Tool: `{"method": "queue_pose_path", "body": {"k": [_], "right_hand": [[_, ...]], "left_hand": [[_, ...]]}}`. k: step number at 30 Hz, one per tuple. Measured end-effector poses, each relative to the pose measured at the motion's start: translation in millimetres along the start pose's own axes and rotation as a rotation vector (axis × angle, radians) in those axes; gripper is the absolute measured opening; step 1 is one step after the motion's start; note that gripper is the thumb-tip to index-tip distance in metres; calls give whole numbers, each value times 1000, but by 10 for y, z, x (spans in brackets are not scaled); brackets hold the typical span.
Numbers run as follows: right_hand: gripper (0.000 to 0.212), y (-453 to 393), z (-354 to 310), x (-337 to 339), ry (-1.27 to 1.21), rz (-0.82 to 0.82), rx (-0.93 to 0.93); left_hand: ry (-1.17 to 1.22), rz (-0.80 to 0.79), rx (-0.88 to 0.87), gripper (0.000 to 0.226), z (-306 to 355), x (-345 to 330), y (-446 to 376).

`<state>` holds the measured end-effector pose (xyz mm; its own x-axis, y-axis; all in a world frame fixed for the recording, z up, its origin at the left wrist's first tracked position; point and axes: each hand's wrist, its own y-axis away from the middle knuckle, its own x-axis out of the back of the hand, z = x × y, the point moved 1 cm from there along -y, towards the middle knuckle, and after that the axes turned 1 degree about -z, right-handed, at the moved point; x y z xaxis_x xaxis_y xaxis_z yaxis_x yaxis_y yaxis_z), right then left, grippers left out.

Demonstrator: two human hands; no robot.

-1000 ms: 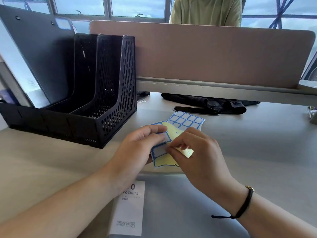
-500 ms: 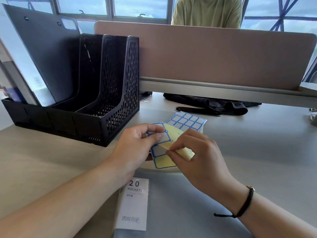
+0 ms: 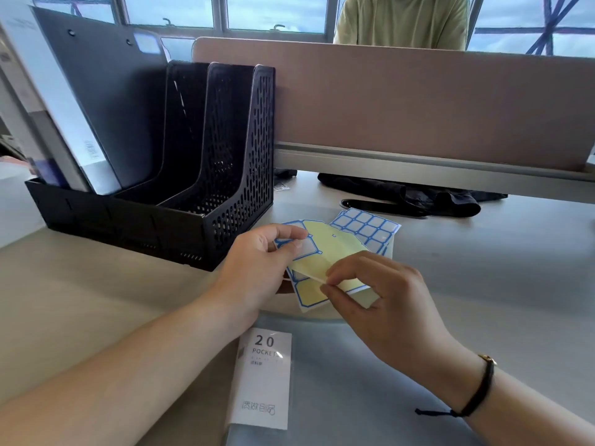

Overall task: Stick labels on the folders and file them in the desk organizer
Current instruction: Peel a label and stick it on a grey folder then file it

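Observation:
A yellow-backed sheet of blue-bordered labels (image 3: 325, 255) is held above the desk. My left hand (image 3: 257, 268) pinches a white label at the sheet's upper left between thumb and forefinger. My right hand (image 3: 376, 300) pinches the sheet's folded lower edge. A grey translucent folder (image 3: 338, 381) with a white "20 POCKETS" strip lies flat on the desk under my forearms. The black mesh desk organizer (image 3: 225, 188) stands at the left, and a dark folder (image 3: 106, 101) leans in its leftmost slot.
A second label sheet (image 3: 367, 225) lies on the desk behind my hands. A black cloth item (image 3: 418, 194) lies under the beige desk divider (image 3: 418, 104). A person in a green top (image 3: 399, 17) sits beyond the divider. White binders (image 3: 42, 101) lean at the far left.
My right hand has pulled the backing sheet down and to the right, away from the label pinched in my left hand. The view has shifted slightly, so the organizer appears further right.

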<state>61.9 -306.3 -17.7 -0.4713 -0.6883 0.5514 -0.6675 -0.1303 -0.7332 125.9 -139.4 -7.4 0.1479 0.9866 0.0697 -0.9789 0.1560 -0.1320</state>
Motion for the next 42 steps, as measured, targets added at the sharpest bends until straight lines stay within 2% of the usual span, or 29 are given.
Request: {"method": "queue_pose_path", "body": {"k": [6, 9, 12, 17, 19, 21, 23, 28, 34, 38, 42], "right_hand": [[28, 7, -27, 15, -97, 7, -197], [21, -7, -30, 27, -101, -16, -251], [16, -60, -10, 59, -168, 8, -351], [17, -136, 112, 94, -290, -22, -654], [17, -149, 172, 113, -314, -66, -789], [20, -176, 212, 158, -359, -127, -887], [20, -224, 217, 251, -396, -183, -939], [17, -303, 204, 587, -464, -227, -967], [15, -48, 308, 970, -334, -374, -1020], [19, 71, 399, 1079, -339, -439, -1083], [23, 170, 447, 1033, -387, -476, -1089]], "left_hand": [[-60, 25, -30, 16, -70, 34, -61], [-120, 35, -59, 25, -97, 56, -93], [-255, 36, -141, 24, -110, 122, -144], [-440, 117, -242, 31, -38, 233, -281], [-482, 118, -229, 45, -20, 248, -287], [-578, 80, -236, 62, -22, 231, -237], [-716, 46, -318, 70, 3, 182, -143], [-912, -63, -560, 58, 202, -21, 181], [-936, -289, -493, 39, 300, -202, 384], [-1030, -450, -504, 41, 310, -356, 280], [-1096, -517, -479, 42, 284, -562, 167]]}}
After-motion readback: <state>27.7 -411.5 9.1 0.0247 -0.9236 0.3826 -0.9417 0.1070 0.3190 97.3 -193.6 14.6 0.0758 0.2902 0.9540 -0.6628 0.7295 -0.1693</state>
